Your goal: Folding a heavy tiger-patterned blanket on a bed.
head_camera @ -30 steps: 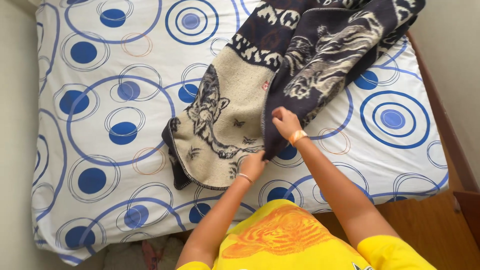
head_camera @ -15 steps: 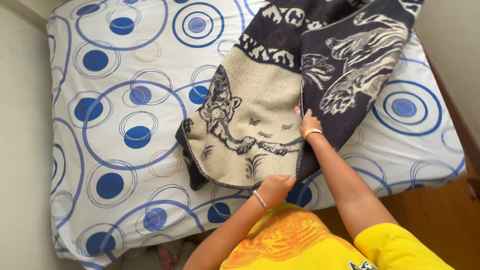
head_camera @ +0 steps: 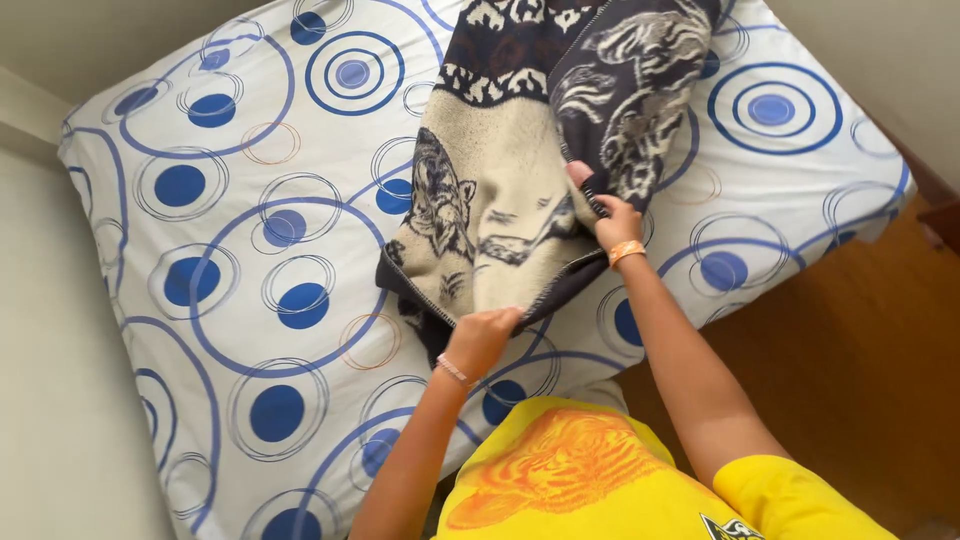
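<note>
A thick blanket, cream on one face and dark navy on the other with tiger pictures, lies folded over itself on a bed with a white sheet printed with blue circles. My left hand grips the blanket's stitched near edge and lifts it a little off the sheet. My right hand, with an orange band at the wrist, pinches the edge of the dark folded-over flap further up. A thin bracelet circles my left wrist. I wear a yellow shirt.
The bed's left side runs along a pale wall. A brown wooden floor lies at the right, and a wooden bed frame corner shows at the far right edge.
Both hands have lifted the blanket's near edge, bunching the cream face. My right hand has slid up along the dark flap's edge. The view has swung, so the bed appears tilted.
</note>
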